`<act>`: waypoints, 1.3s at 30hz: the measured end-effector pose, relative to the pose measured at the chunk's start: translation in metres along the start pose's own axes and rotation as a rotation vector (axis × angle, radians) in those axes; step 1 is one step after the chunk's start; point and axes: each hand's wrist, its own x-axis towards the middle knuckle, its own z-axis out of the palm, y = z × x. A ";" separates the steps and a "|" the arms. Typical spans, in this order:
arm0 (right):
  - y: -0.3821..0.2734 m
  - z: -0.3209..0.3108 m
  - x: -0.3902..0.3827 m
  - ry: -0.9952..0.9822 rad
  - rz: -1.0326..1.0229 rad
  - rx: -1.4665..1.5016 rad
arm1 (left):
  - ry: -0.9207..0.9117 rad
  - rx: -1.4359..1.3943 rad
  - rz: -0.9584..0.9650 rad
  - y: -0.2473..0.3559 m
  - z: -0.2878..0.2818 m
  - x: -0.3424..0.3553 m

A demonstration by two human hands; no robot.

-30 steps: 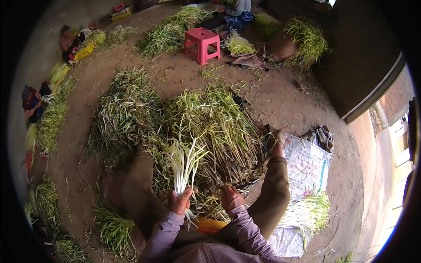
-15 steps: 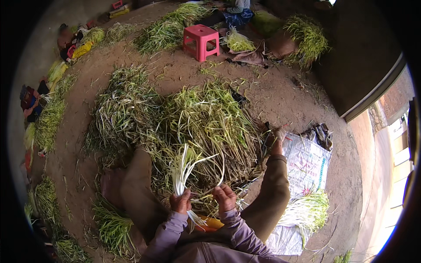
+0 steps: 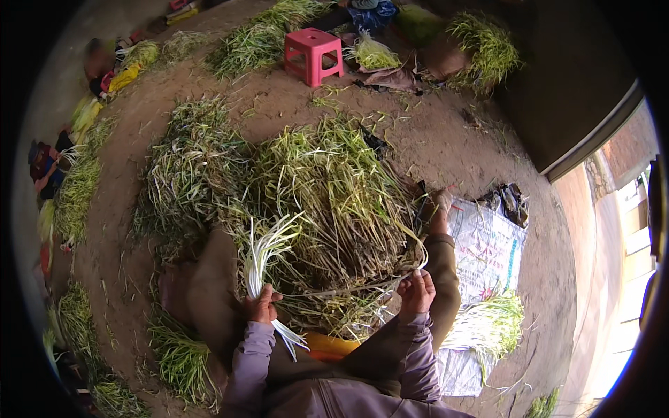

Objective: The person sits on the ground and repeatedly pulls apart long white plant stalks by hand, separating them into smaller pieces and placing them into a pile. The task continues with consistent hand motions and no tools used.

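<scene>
My left hand [image 3: 262,306] grips a bunch of pale white-and-green stalks [image 3: 263,254], their leafy tops fanning upward and their white ends hanging below it. My right hand [image 3: 416,291], further right, pinches a long pale stalk that curves up in a loop [image 3: 422,256]; a thin strand stretches between the two hands. A big tangled heap of green and brownish stalks [image 3: 327,181] lies before me between my bent legs, beside a second, more matted heap [image 3: 188,167]. A yellow-orange thing [image 3: 327,345] shows beneath my lap.
A pink stool [image 3: 313,52] stands beyond the heaps. A white printed sack [image 3: 481,258] at my right bears a bunch of trimmed stalks [image 3: 491,324]. Co-workers [image 3: 49,160] sit among piles along the left and back [image 3: 366,14]. A dark wall and bright opening are at right.
My hands have moved apart: the left leftward with its bunch, the right up and to the right, drawing a single stalk away from the bunch.
</scene>
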 end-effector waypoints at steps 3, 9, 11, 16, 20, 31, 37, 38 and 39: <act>0.005 0.026 -0.007 -0.041 0.002 -0.133 | 0.054 -0.021 0.033 0.002 -0.006 0.003; 0.021 0.066 -0.019 -0.291 0.159 -0.280 | -0.083 -0.019 0.037 0.011 0.003 -0.010; 0.027 0.083 -0.022 -0.380 0.226 -0.299 | -0.184 0.024 0.089 0.022 0.024 -0.028; 0.035 0.118 -0.022 -0.510 0.362 -0.330 | -0.466 0.155 0.176 0.017 0.048 -0.041; 0.044 0.123 -0.017 -0.489 0.442 -0.316 | -0.496 0.155 0.129 0.011 0.052 -0.040; 0.100 0.056 -0.048 -1.092 0.554 -0.644 | -0.325 -0.084 -0.098 0.024 0.031 -0.019; 0.112 0.044 -0.073 -1.122 0.649 -0.501 | -0.369 -0.082 -0.139 0.027 0.021 -0.014; 0.110 0.043 -0.073 -1.116 0.642 -0.505 | -0.380 -0.079 -0.155 0.028 0.020 -0.015; 0.108 0.043 -0.073 -1.109 0.636 -0.508 | -0.375 -0.061 -0.156 0.028 0.019 -0.016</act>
